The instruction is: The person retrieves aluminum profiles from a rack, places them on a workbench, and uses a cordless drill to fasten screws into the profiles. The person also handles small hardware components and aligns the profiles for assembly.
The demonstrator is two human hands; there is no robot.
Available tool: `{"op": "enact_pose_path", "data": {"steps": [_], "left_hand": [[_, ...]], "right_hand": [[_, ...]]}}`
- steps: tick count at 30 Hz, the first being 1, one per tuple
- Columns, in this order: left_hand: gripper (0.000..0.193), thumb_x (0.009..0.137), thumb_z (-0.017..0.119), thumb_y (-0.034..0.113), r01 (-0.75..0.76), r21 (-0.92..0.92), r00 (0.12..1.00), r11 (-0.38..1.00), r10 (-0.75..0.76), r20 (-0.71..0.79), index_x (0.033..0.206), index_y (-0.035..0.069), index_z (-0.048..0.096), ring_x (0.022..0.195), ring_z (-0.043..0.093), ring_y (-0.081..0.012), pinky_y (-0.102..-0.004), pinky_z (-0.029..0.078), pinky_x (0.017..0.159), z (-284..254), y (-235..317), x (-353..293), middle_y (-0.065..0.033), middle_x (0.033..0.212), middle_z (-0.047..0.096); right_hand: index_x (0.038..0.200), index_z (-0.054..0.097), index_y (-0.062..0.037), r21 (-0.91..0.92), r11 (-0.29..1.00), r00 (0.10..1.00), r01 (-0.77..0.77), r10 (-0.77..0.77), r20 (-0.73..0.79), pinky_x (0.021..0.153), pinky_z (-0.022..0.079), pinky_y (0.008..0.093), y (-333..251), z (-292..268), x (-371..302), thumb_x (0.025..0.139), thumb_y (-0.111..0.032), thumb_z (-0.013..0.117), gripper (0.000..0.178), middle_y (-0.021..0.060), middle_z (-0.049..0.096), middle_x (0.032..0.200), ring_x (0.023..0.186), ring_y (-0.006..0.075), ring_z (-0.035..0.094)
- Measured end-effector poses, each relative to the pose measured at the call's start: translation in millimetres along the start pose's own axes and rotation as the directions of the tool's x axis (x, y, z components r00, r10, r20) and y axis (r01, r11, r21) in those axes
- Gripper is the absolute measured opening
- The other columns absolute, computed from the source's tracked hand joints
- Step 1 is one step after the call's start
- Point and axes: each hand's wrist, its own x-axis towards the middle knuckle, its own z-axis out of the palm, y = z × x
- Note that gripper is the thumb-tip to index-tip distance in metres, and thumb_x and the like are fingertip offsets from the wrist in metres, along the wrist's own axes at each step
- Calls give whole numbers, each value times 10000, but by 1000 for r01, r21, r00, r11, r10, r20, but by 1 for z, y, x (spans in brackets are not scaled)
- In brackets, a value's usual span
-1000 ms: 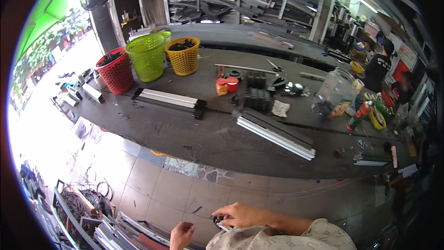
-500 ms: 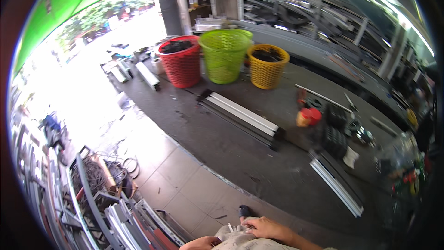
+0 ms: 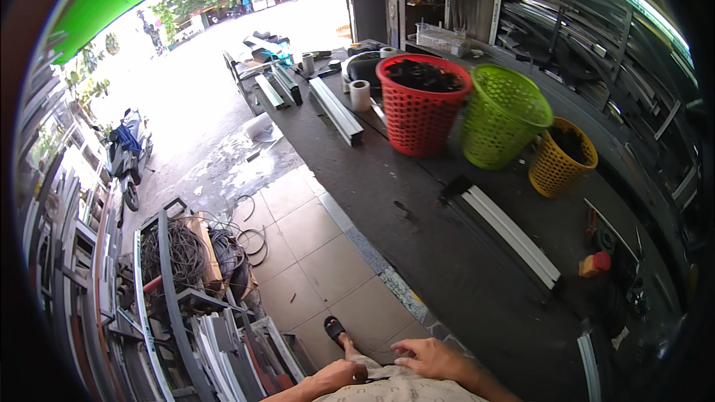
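Low in front of my body, my left hand [image 3: 343, 377] rests at the waist of my light patterned shorts [image 3: 402, 385]. Its fingers are curled, and a small dark thing shows beside them; what they hold is hidden. My right hand [image 3: 432, 359] hovers over the other side of the shorts, fingers loosely apart with nothing in them. A dark workbench [image 3: 439, 275] runs along my right. Nearest on it are a white metal profile [image 3: 514, 237] and another short profile [image 3: 588, 368], both out of reach of my hands.
Red [image 3: 423, 115], green [image 3: 500, 130] and yellow [image 3: 560, 160] baskets stand on the bench; dark pieces fill the red and yellow ones. More profiles [image 3: 335, 110] lie farther along. At left are coiled cables [image 3: 179, 253], stacked metal lengths [image 3: 223, 350] and a motorbike [image 3: 126, 152]. Tiled floor [image 3: 320, 275] lies between.
My view has turned left, so the baskets and profiles appear farther right, and the motorbike and street show clearly. My right hand has come slightly off the shorts; one sandalled foot shows more fully.
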Motion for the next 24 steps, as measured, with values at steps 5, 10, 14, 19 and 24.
{"op": "enact_pose_path", "data": {"steps": [5, 10, 14, 19, 24], "left_hand": [[404, 940, 752, 369, 137, -236, 978, 962, -169, -124, 1182, 46, 770, 988, 759, -319, -409, 577, 901, -98, -81, -60, -171, 1070, 795], [431, 914, 784, 390, 163, -373, 941, 913, -258, -219, 1169, 41, 793, 966, 766, -284, -383, 581, 900, -180, -143, -82, -166, 1051, 804], [419, 898, 791, 394, 109, -446, 921, 888, -259, -291, 1132, 46, 800, 931, 769, -295, -383, 586, 872, -226, -178, -90, -164, 992, 806], [383, 892, 795, 379, 74, -433, 927, 899, -222, -303, 1089, 51, 801, 909, 765, -305, -385, 584, 842, -306, -223, -71, -157, 978, 802], [360, 872, 810, 361, 66, -368, 918, 928, -201, -342, 1056, 53, 809, 867, 756, -314, -394, 585, 816, -416, -279, -36, -161, 958, 795]], "right_hand": [[1346, 682, -57, -101, 995, 999, -7, 11, 36, 976, 568, 441, -70, 14, 133, 986, -309, 702, 439, 203, 758, 1221, 1138, 355, 735], [1317, 712, -48, -290, 956, 911, -45, 159, 381, 969, 569, 416, -81, 32, 242, 937, -316, 690, 465, 171, 778, 1198, 1127, 338, 738], [1325, 735, -69, -146, 967, 856, -208, 252, 451, 988, 566, 389, -78, 21, 293, 894, -406, 706, 548, 159, 777, 1234, 1136, 294, 741], [1255, 774, -90, -283, 948, 886, -146, 252, 389, 962, 576, 432, -113, 12, 378, 828, -497, 757, 591, 171, 783, 1187, 1105, 330, 747], [1118, 808, -117, -455, 890, 978, 19, 78, 192, 903, 585, 478, -144, 7, 500, 859, -463, 754, 435, 148, 793, 1064, 1024, 368, 747]]}}
